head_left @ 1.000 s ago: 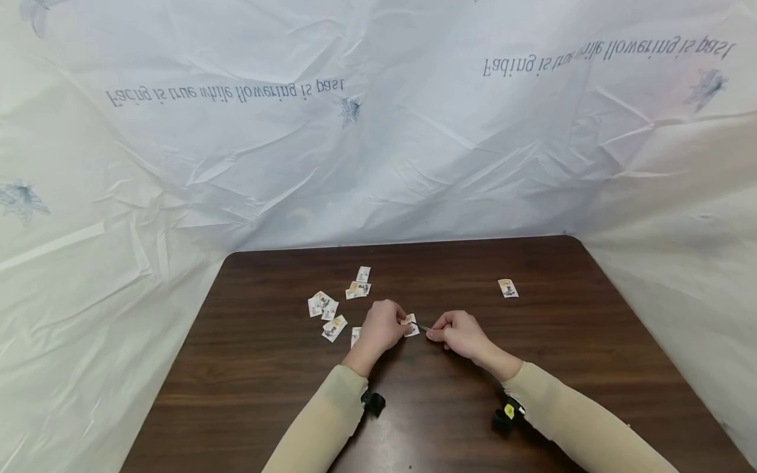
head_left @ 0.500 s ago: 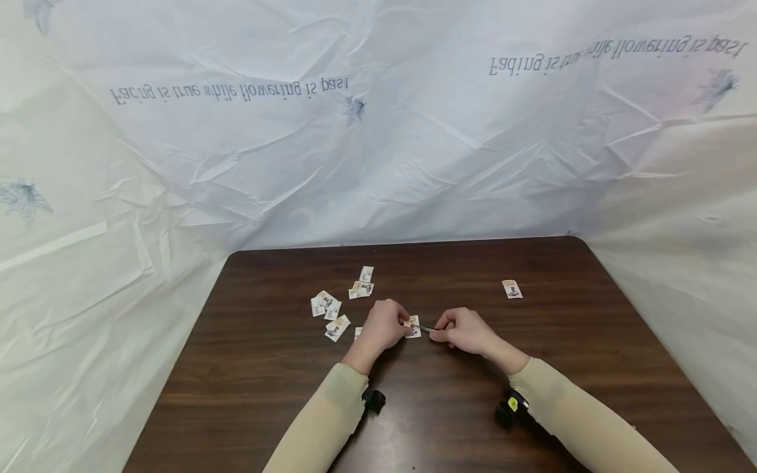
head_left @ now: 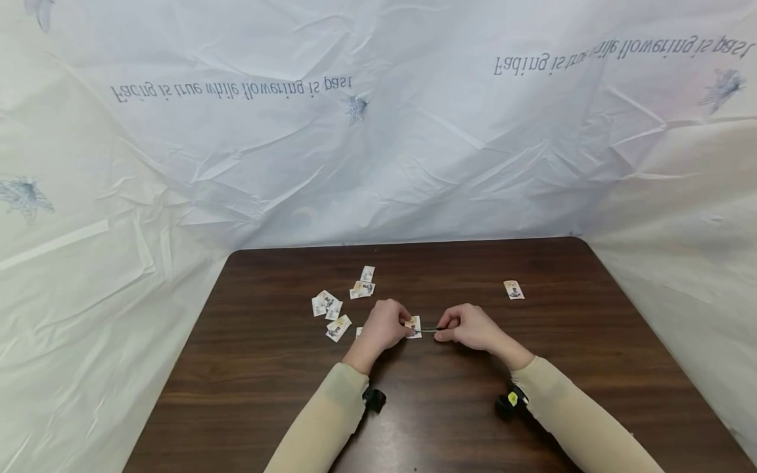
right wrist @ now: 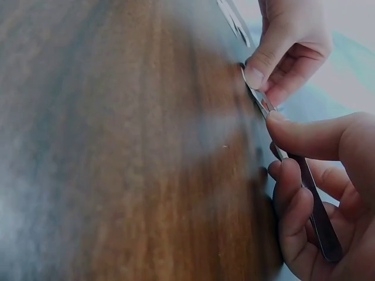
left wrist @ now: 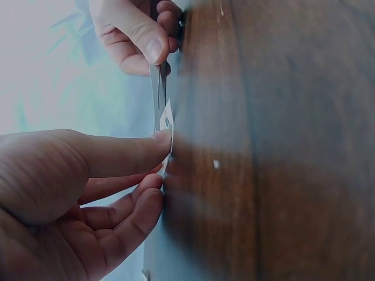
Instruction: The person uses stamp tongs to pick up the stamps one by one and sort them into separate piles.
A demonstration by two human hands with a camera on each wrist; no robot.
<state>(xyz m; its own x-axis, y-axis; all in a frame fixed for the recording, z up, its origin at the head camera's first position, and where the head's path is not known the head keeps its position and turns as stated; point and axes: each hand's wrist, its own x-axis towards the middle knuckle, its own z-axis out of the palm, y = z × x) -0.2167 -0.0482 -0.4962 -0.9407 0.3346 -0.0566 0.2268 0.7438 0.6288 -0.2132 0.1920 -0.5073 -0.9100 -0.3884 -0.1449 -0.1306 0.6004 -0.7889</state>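
In the head view my left hand (head_left: 383,326) pinches the left edge of a small printed paper card (head_left: 416,324) low over the table. A pair of slim metal tweezers (left wrist: 159,93) with a dark handle end (right wrist: 322,225) is gripped by my right hand (head_left: 471,327), just to the right. The tweezers' tips reach leftward to the card beside my left thumb (left wrist: 132,155). Whether the tips clasp the card or only touch it, I cannot tell. Both wrist views show the card nearly edge-on.
Several similar cards (head_left: 338,328) lie in loose, partly overlapping groups left of my left hand, with more (head_left: 362,290) farther back. One card (head_left: 514,290) lies alone at the far right. White printed sheeting (head_left: 378,164) hangs behind and beside the dark wooden table (head_left: 236,394).
My right hand has moved slightly up and right, and the tweezers have turned from slanted to nearly level across the card. The left hand keeps its hold on the card.
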